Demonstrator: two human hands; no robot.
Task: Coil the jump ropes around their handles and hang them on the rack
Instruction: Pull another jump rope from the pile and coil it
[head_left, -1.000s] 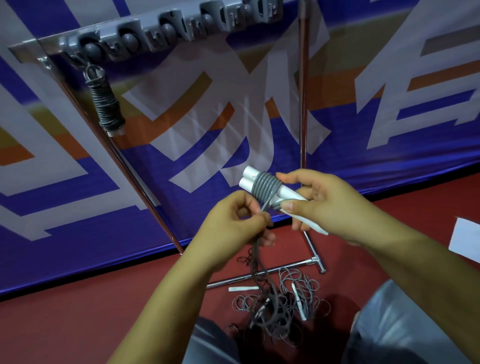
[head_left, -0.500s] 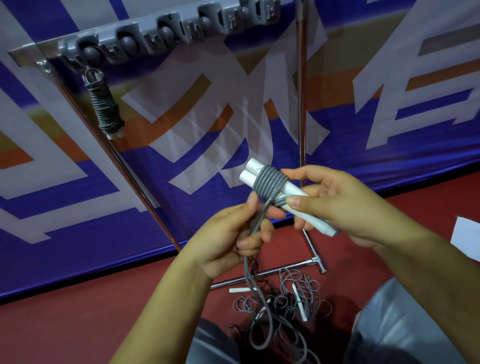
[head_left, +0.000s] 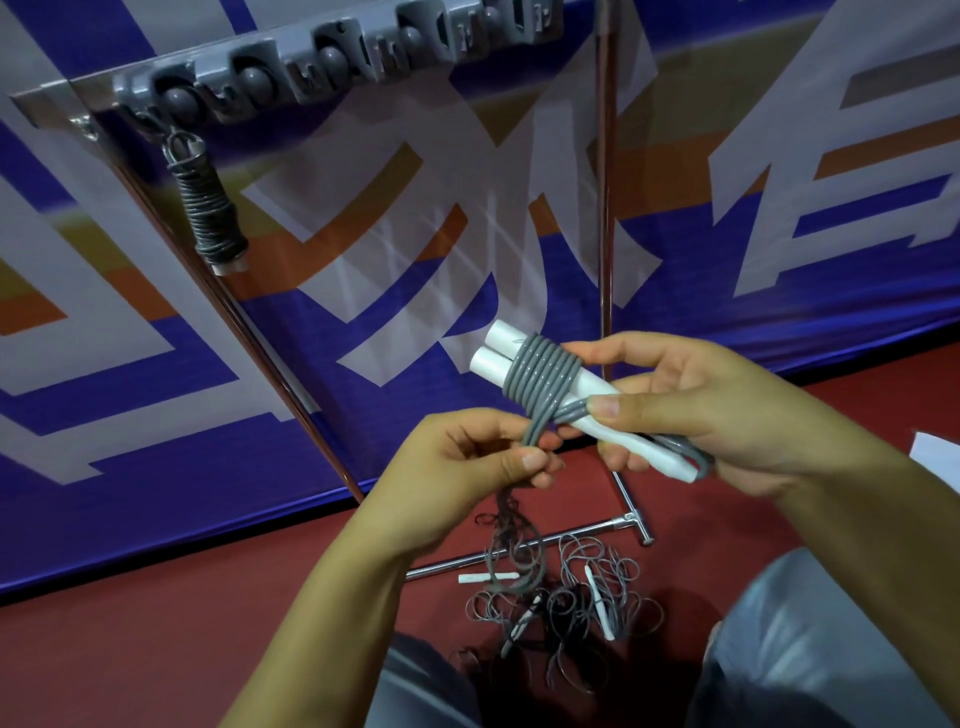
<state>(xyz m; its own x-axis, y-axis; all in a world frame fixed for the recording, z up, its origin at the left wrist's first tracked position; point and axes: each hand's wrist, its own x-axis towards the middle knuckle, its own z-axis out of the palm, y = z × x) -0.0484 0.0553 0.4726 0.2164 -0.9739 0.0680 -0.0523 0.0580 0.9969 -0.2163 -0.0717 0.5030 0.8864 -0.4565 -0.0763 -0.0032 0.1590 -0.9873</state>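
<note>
My right hand (head_left: 711, 410) grips two white handles (head_left: 493, 351) held side by side, with several turns of grey rope (head_left: 543, 376) wound round them. My left hand (head_left: 457, 467) pinches the loose rope just below the coil, and the rest hangs down toward the floor. A grey rack (head_left: 332, 62) with clips and hooks runs across the top. One coiled jump rope (head_left: 210, 213) hangs from the rack's left end.
A heap of loose grey ropes with white handles (head_left: 566, 603) lies on the red floor by the stand's chrome foot bar (head_left: 524, 545). Two slanted chrome poles (head_left: 603, 171) carry the rack. A blue printed banner (head_left: 779, 218) fills the background. My knees are at the bottom.
The coil on the handles has gained a turn. My left hand has slid down the rope and holds it lower, below the handles.
</note>
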